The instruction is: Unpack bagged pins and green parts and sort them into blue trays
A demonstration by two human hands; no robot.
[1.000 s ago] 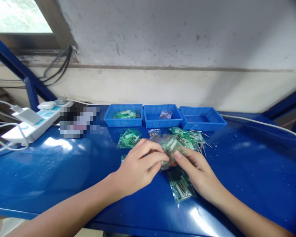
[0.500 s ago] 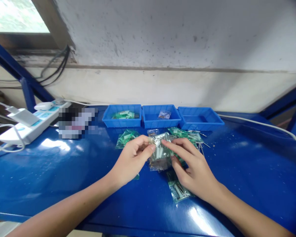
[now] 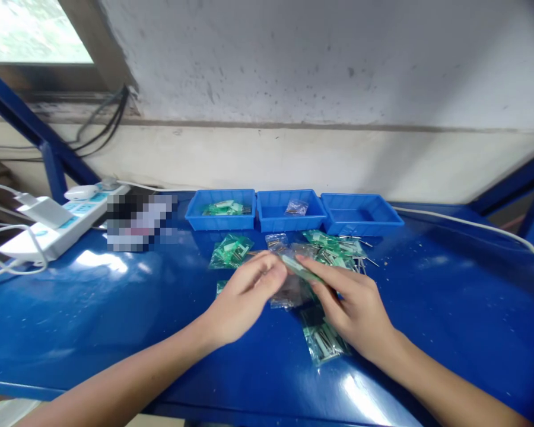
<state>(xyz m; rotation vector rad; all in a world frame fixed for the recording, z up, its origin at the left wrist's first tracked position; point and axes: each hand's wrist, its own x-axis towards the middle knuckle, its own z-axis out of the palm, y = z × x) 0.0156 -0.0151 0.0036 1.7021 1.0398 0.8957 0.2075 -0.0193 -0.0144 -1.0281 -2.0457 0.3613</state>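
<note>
"Fingers of the right hand [image 3: 360, 305] pinch a packet [image 3: 301, 268]; the left hand [image 3: 244, 296] curls at its other end, too blurred to tell whether it grips."

"Where's the packet exactly?"

"Between both hands, tilted, above other packets [image 3: 286, 296] on the worktop [image 3: 160, 302]."

"Which step, would you say?"

"Handling one packet, it seems; next move calls for a steady pinch."

"And behind that?"

"Left bin [image 3: 220, 224], several green packets [image 3: 226, 207]; middle bin [image 3: 292, 224], one small clear packet [image 3: 296, 207]; right bin [image 3: 362, 229] stands just beside the middle one."
</note>
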